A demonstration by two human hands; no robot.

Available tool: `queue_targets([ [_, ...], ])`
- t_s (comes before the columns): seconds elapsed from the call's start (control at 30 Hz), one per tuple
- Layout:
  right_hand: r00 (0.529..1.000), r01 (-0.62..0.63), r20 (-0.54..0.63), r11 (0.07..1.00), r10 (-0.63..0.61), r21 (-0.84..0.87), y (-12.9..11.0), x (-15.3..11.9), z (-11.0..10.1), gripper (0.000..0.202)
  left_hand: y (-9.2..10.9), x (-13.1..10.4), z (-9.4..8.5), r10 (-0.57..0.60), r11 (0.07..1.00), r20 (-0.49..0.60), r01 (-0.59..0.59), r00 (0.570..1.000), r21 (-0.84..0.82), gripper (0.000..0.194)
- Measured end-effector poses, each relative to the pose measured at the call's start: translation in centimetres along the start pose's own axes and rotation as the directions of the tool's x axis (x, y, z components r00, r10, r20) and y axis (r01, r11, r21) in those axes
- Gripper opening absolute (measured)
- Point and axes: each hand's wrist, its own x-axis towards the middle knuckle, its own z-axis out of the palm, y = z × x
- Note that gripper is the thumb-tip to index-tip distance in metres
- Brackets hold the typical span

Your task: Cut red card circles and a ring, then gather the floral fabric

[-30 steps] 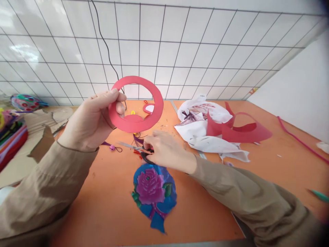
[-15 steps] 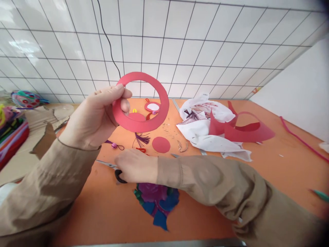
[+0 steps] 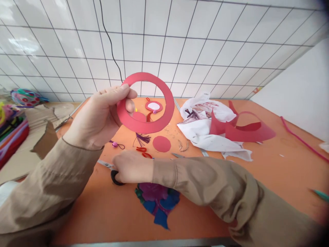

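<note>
My left hand (image 3: pixel 100 111) pinches a flat red paper ring (image 3: pixel 168 103) by its left side, holding it up above the table. Low over the tabletop, my right hand (image 3: pixel 132 166) is closed around the black handles of a pair of scissors (image 3: pixel 116 178), whose blades point left. A red paper disc (image 3: pixel 161 144) lies beyond my right forearm. Near it are a purple tassel (image 3: pixel 142 139), red looped pieces (image 3: pixel 141 149) and a pink bell (image 3: pixel 114 144) on a cord. Through the ring shows a red-rimmed oval (image 3: pixel 154 106) with a white centre. A purple-and-blue flower piece (image 3: pixel 156 202) sits below my right wrist, partly covered.
A crumpled white plastic bag (image 3: pixel 195 130) with curled red paper offcuts (image 3: pixel 239 132) lies at right. Beyond are a pink strip (image 3: pixel 300 135) and a green pointed object (image 3: pixel 321 195). Cardboard (image 3: pixel 46 140) and colourful fuzzy sticks (image 3: pixel 15 137) occupy the left. A tiled wall (image 3: pixel 205 44) stands behind.
The ring and my left hand have shifted slightly right in view. My right hand and the scissors have moved a little left, uncovering more of the red looped pieces.
</note>
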Motion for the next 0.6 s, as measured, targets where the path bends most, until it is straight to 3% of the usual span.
queue_targets([
  [0.23, 1.0, -0.013, 0.008, 0.969, 0.011, 0.245, 0.0, -1.0, -0.8, 0.016, 0.0, 0.1, 0.0, -0.002, 1.0, 0.017, 0.002, 1.0, -0.022, 0.03],
  [0.37, 0.996, 0.032, -0.093, 0.946, -0.002, 0.323, 1.5, -3.2, -2.7, 0.013, 0.0, 0.0, -0.3, 0.003, 0.997, 0.071, 0.003, 0.997, -0.082, 0.027],
  [0.47, 0.982, -0.046, -0.156, 0.938, 0.106, 0.344, 3.4, -5.1, -4.1, 0.016, 0.1, -0.1, -0.3, 0.005, 0.997, 0.084, 0.002, 0.996, -0.082, 0.027],
  [0.6, 0.971, -0.195, -0.081, 0.942, 0.224, 0.272, 5.5, -6.8, -4.2, 0.011, 0.0, -0.1, 0.0, 0.011, 0.998, 0.087, -0.006, 0.996, -0.065, 0.025],
])
